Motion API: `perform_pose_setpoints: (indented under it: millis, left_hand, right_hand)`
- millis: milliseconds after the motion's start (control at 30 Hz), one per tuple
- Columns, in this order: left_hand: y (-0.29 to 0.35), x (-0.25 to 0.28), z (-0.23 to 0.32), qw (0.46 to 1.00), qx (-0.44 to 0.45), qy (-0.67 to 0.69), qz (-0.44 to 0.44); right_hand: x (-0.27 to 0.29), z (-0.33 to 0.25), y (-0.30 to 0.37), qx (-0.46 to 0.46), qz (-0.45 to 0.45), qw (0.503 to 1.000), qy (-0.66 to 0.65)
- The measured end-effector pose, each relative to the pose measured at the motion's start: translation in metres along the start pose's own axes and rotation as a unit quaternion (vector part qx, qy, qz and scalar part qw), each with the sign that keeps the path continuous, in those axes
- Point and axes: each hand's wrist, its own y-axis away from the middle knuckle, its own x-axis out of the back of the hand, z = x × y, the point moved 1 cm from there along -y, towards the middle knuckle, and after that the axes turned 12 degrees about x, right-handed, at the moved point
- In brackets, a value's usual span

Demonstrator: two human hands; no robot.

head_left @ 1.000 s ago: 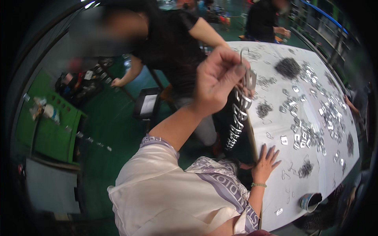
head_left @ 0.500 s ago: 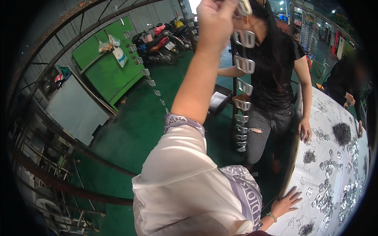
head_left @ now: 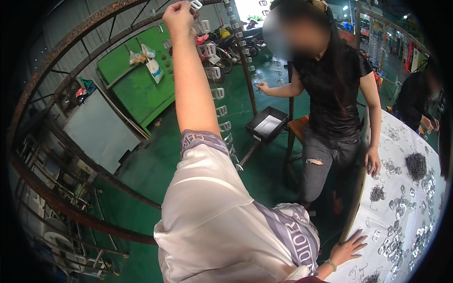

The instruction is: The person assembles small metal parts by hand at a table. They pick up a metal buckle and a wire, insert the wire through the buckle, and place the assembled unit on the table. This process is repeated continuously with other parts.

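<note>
My left hand (head_left: 180,20) is raised high at arm's length, its fingers pinched at the top of a hanging strand of metal buckles (head_left: 213,73). The silvery frame-shaped buckles hang one below another beside my forearm, down to about the elbow. How they are linked is too small to make out at the top. My right hand (head_left: 348,248) lies flat with spread fingers on the near edge of a white-covered table (head_left: 356,226). Close to it on the table are loose metal buckles (head_left: 391,247) and small dark wire hooks (head_left: 377,193).
A rusty metal frame (head_left: 94,21) arcs over the left side. Right of centre stands a co-worker (head_left: 325,94), one hand at another strand, the other on the table edge. A black bin (head_left: 266,125) sits on the green floor. Behind are a green cabinet (head_left: 127,99) and motorbikes.
My left hand has moved left with the strand, toward the rusty frame. My right hand stays on the table. The co-worker's reaching hand shows more fully now.
</note>
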Motion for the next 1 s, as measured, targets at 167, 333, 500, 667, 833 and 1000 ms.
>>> perform_pose_setpoints:
  millis: [167,333,500,667,833,1000]
  left_hand:
    - [-0.013,0.017,0.025,0.996,0.048,-0.027,0.065]
    - [-0.134,0.074,0.010,0.997,-0.028,-0.029,0.072]
    - [-0.132,0.059,0.012,0.986,-0.023,-0.123,0.108]
    - [-0.140,0.065,0.034,0.978,-0.050,-0.160,0.127]
    - [-0.140,0.065,0.029,0.965,-0.079,-0.203,0.144]
    - [-0.138,0.070,0.034,0.952,-0.106,-0.233,0.169]
  right_hand:
    - [0.000,0.002,-0.001,-0.004,-0.012,1.000,0.018]
    - [0.000,0.000,-0.001,0.006,-0.025,1.000,0.014]
    - [-0.004,0.004,-0.001,0.007,0.005,1.000,0.022]
    - [-0.024,0.012,-0.002,0.023,0.047,0.999,0.001]
    - [-0.028,0.015,-0.002,0.041,0.085,0.995,0.009]
    - [-0.030,0.018,0.001,0.048,0.086,0.995,0.011]
